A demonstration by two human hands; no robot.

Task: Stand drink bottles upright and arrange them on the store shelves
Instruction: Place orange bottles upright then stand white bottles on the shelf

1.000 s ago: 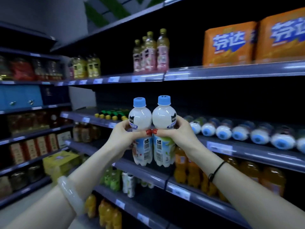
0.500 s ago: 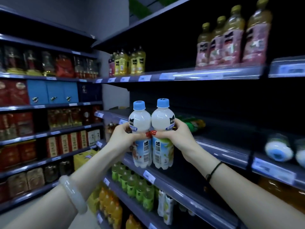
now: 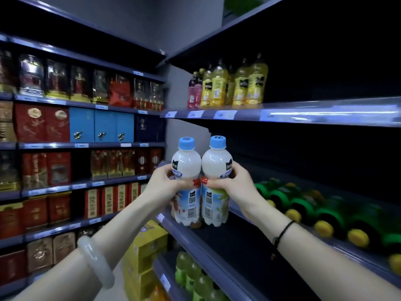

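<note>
I have two white milk-drink bottles with blue caps held upright and side by side at the centre of the frame, their sides touching. My left hand (image 3: 167,183) is wrapped round the waist of the left bottle (image 3: 187,181), fingers closed on it, and my right hand (image 3: 234,184) grips the right bottle (image 3: 216,181) the same way; my red-nailed thumbs meet between the two. Both bottles hang in the air above the front lip of the grey shelf (image 3: 195,240), their bases clear of it as far as I can tell. On my left wrist sits a pale bangle (image 3: 95,260), on my right a thin black band (image 3: 282,232). To the right, green bottles with yellow caps (image 3: 308,205) lie on their sides on a shelf. Upper centre, yellow juice bottles (image 3: 234,83) stand upright. Boxed goods (image 3: 82,124) fill the shelving on the left.
</note>
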